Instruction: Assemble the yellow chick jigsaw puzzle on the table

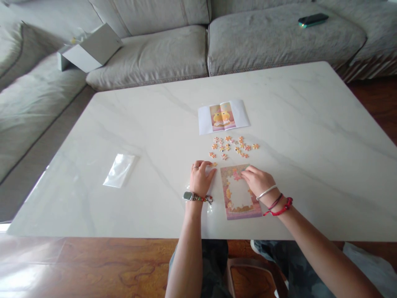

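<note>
one puzzle board point(240, 198) near the table point(310, 145) front edge, roughly fifteen loose pieces point(232, 145) beyond, room either side. left hand point(201, 179) lies open; right hand point(257, 181) curls on board, grip unclear.

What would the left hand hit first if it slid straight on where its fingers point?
Probably the lone puzzle piece just beyond the fingertips of the left hand, then the scattered pieces farther on. Whether it already touches that piece is unclear.
</note>
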Tool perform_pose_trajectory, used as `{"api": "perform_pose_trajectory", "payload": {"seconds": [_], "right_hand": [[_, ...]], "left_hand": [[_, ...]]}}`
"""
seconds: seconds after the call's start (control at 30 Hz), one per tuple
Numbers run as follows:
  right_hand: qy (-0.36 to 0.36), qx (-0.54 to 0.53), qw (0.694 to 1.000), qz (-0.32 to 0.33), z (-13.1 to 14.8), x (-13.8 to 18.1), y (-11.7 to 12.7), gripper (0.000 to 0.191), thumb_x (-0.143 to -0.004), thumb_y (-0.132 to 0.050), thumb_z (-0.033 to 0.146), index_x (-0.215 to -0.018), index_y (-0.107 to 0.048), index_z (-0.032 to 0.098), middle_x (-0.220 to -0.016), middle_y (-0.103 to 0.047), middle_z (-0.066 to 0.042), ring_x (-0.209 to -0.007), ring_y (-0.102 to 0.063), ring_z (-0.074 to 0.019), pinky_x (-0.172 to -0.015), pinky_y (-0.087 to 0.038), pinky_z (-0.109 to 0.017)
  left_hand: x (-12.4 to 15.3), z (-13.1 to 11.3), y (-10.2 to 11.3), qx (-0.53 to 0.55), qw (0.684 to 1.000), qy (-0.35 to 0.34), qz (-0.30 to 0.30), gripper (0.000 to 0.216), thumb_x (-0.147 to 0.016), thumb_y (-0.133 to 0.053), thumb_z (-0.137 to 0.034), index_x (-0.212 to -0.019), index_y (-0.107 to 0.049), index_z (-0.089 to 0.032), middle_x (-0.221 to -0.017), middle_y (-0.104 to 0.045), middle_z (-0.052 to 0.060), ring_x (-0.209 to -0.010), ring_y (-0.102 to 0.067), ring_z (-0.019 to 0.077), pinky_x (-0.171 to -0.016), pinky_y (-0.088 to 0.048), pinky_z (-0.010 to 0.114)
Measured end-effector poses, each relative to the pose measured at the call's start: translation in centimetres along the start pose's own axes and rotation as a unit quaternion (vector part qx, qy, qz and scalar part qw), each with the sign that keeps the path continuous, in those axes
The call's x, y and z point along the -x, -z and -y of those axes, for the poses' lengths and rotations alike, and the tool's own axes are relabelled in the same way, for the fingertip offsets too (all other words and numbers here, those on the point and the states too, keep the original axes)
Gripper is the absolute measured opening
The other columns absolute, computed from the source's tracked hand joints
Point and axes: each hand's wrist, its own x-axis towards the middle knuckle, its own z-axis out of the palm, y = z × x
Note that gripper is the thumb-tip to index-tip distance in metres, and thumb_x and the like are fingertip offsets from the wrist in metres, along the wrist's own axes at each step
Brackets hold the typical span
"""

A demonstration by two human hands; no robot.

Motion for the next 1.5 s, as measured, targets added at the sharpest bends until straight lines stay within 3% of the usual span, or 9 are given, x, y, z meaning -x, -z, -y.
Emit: {"api": "perform_pose_trajectory", "payload": {"seconds": [0.2,0.37,0.53,0.67,0.8,0.97,1.5], "right_hand": [[-0.002,0.097,0.994,0.049,1.5,1.5,0.3,0.035,-0.075,-0.033,0.003,-0.093,-0.056,0.020,-0.089,-0.059,-0.009,-0.064,-0.052,-0.0143,-0.049,-0.033,-0.025],[-0.003,0.038,0.998,0.053,1.1,1.4,0.1,0.034,-0.073,-0.034,0.005,-0.093,-0.057,0.021,-0.094,-0.056,-0.007,-0.068,-0.052,-0.0138,-0.051,-0.037,-0.023],[-0.009,-0.152,0.986,-0.071,-1.5,0.5,-0.5,0.031,-0.072,-0.035,0.008,-0.086,-0.061,0.019,-0.092,-0.050,-0.006,-0.069,-0.052,-0.0113,-0.064,-0.043,-0.024],[-0.060,-0.245,0.955,-0.158,-3.9,-0.7,0.6,0.026,-0.073,-0.039,0.016,-0.088,-0.061,0.018,-0.088,-0.049,-0.007,-0.065,-0.050,-0.0120,-0.058,-0.045,-0.025],[-0.079,-0.264,0.942,-0.191,-5.7,-3.0,2.7,0.023,-0.072,-0.042,0.019,-0.085,-0.061,0.019,-0.085,-0.053,-0.005,-0.063,-0.049,-0.0124,-0.058,-0.044,-0.026],[-0.078,-0.206,0.949,-0.226,-6.5,-5.7,3.7,0.022,-0.069,-0.046,0.021,-0.083,-0.063,0.020,-0.085,-0.053,-0.005,-0.057,-0.047,-0.0107,-0.063,-0.044,-0.029],[-0.044,-0.175,0.975,-0.128,-7.0,-5.4,1.0,0.017,-0.069,-0.048,0.019,-0.080,-0.061,0.018,-0.084,-0.058,-0.004,-0.052,-0.051,-0.0088,-0.059,-0.046,-0.026]], "left_hand": [[0.0,0.0,0.1,0.008,1.000,-0.008,-0.011,0.018,-0.075,-0.048,-0.030,-0.089,-0.055,-0.022,-0.091,-0.050,0.004,-0.086,-0.048,0.0175,-0.081,-0.040,0.034],[0.0,-0.1,-0.1,0.003,1.000,-0.010,-0.016,0.019,-0.076,-0.047,-0.029,-0.091,-0.056,-0.021,-0.091,-0.050,0.005,-0.086,-0.048,0.0173,-0.081,-0.040,0.034],[-0.3,0.2,-0.1,-0.001,1.000,-0.012,-0.026,0.019,-0.077,-0.046,-0.029,-0.091,-0.055,-0.020,-0.090,-0.050,0.005,-0.085,-0.048,0.0174,-0.079,-0.042,0.035],[-0.9,0.5,0.1,-0.005,0.999,-0.017,-0.049,0.019,-0.077,-0.046,-0.028,-0.092,-0.054,-0.020,-0.091,-0.050,0.006,-0.086,-0.048,0.0180,-0.079,-0.042,0.036],[-1.4,0.7,0.4,-0.003,0.997,-0.017,-0.078,0.019,-0.077,-0.046,-0.026,-0.093,-0.054,-0.020,-0.091,-0.050,0.006,-0.086,-0.049,0.0183,-0.079,-0.042,0.036],[-1.8,1.0,0.4,0.002,0.996,-0.012,-0.089,0.019,-0.077,-0.045,-0.025,-0.092,-0.054,-0.019,-0.091,-0.050,0.006,-0.085,-0.049,0.0181,-0.078,-0.042,0.037],[-2.3,0.7,0.4,0.022,0.996,-0.017,-0.085,0.018,-0.076,-0.046,-0.024,-0.091,-0.055,-0.020,-0.090,-0.051,0.006,-0.083,-0.050,0.0182,-0.077,-0.043,0.038]]}}
